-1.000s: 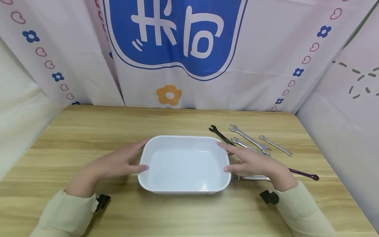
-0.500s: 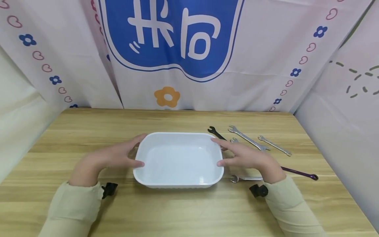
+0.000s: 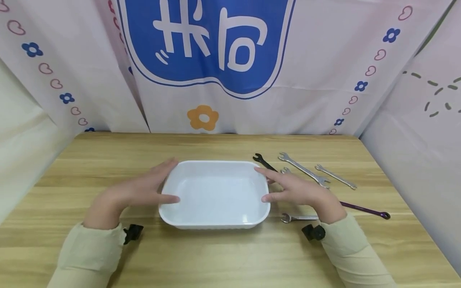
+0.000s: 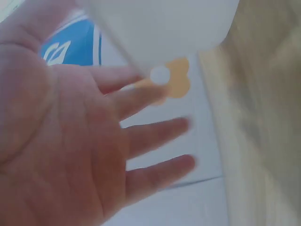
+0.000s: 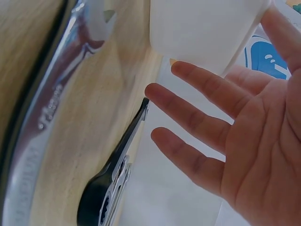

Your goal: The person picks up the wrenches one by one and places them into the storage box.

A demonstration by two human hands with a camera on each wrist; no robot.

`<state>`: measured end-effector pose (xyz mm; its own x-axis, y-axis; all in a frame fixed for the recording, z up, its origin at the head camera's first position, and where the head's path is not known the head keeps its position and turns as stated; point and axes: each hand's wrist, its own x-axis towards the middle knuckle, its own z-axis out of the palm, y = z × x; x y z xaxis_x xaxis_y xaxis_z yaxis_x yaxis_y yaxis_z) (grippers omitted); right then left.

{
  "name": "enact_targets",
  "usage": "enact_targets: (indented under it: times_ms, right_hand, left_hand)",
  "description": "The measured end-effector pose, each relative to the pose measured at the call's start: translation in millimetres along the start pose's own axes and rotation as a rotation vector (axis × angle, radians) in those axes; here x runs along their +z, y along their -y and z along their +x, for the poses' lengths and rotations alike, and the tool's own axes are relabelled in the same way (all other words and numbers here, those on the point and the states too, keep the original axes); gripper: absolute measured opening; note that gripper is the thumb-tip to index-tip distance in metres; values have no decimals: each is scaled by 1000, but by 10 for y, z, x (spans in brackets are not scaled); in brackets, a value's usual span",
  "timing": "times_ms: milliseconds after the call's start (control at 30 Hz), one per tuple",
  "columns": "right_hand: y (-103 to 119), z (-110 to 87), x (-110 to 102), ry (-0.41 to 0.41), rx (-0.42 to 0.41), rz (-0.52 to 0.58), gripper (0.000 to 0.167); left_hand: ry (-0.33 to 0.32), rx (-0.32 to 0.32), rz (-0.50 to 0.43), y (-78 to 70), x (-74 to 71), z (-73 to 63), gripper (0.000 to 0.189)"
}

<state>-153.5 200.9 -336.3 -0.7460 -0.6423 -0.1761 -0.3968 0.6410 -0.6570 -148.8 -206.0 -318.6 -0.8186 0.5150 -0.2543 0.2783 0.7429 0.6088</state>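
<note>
A white rectangular tray [image 3: 216, 196] with rounded corners and nothing in it sits between my two hands. My left hand [image 3: 135, 190] is at its left end, thumb lying over the rim and fingers spread along the outside. The left wrist view shows those fingers [image 4: 155, 139] straight and fanned apart beside the tray wall [image 4: 164, 28]. My right hand [image 3: 299, 190] is at the right end, index fingertip at the far corner and thumb tip over the rim. In the right wrist view its other fingers [image 5: 188, 113] extend loosely below the tray wall [image 5: 202, 33].
Several wrenches lie on the wooden table [image 3: 223, 260] at the right: a black one [image 3: 264, 162], silver ones [image 3: 304, 170], a small silver one [image 3: 335, 177], a purple one [image 3: 363, 209] partly under the right forearm, and a chrome one [image 3: 299, 218]. A printed curtain [image 3: 252, 116] hangs behind.
The tray and both hands have shifted left and slightly away from me, mostly in the first half second. Since then, my left fingers have spread wider at the rim.
</note>
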Motion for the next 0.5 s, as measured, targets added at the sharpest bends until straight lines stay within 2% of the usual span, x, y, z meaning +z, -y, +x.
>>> enact_targets:
  times_ms: [167,267,500]
  right_hand:
    - [26,2,12,1,31,15,90]
    - [41,-5,14,-6,64,9,92]
    - [61,-22,4,-12,66,-10,91]
  left_hand:
    - [-9,103,51,-66,83,28,130]
    - [2,137,77,-95,132,41,137]
    - [2,84,127,-163,207,51,147]
